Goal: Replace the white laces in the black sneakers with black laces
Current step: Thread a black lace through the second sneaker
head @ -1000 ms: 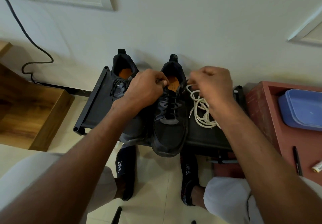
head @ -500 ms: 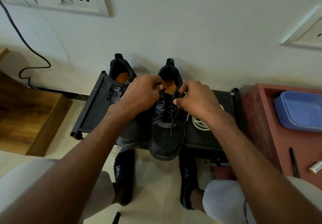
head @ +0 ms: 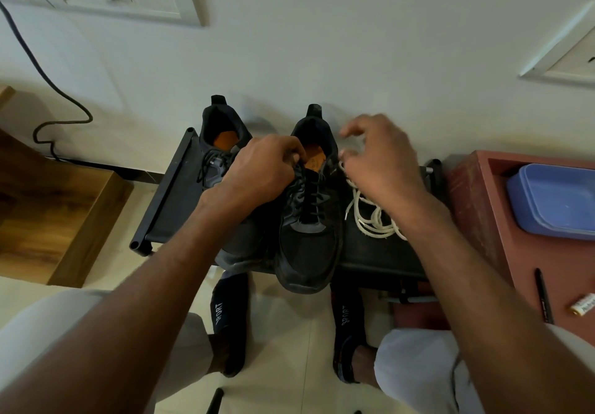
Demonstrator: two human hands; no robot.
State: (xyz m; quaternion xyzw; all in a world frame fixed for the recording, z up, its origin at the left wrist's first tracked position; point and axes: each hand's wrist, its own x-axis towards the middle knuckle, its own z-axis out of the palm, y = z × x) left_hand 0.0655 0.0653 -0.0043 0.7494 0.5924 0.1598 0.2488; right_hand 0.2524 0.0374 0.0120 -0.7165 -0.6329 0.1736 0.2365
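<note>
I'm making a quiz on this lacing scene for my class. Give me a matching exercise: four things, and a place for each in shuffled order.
Things:
1. white laces
2. blue container
3. black cable
4. left hand

Places:
A. on the red table
B. at the right sneaker's top eyelets
C. along the wall
D. loose on the black rack

Pairs: 1-D, 2-A, 3-C, 4-B

Dim, soft light; wide-angle edge distortion
</note>
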